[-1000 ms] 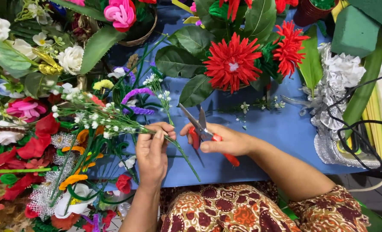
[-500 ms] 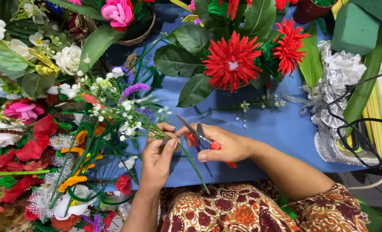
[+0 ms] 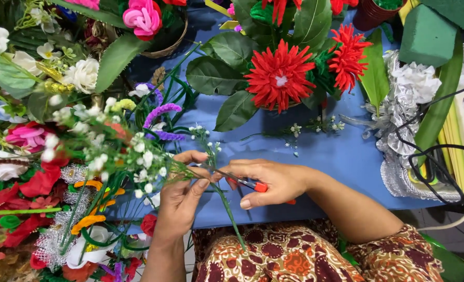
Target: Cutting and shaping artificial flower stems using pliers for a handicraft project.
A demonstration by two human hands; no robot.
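left hand (image 3: 182,196): we pinch the white-bud spray (image 3: 138,156) at its thin green stem (image 3: 227,209), grip closed round it.
right hand (image 3: 271,183): grip wrapped on the red-handled scissors (image 3: 245,183); blades now down on the stem and nearly shut, versus raised and open a second ago.
stem: runs from the left fingers down over the blue bench (image 3: 320,156) edge toward our lap.
change: spray pulled in closer, so we judge the cut is happening now.
nearby: red flower arrangement (image 3: 279,75) behind.

Bare blue tabletop (image 3: 336,156) lies open right of centre; heaped artificial flowers (image 3: 60,156) crowd the left, red-bloomed potted arrangement (image 3: 281,73) blocks far.
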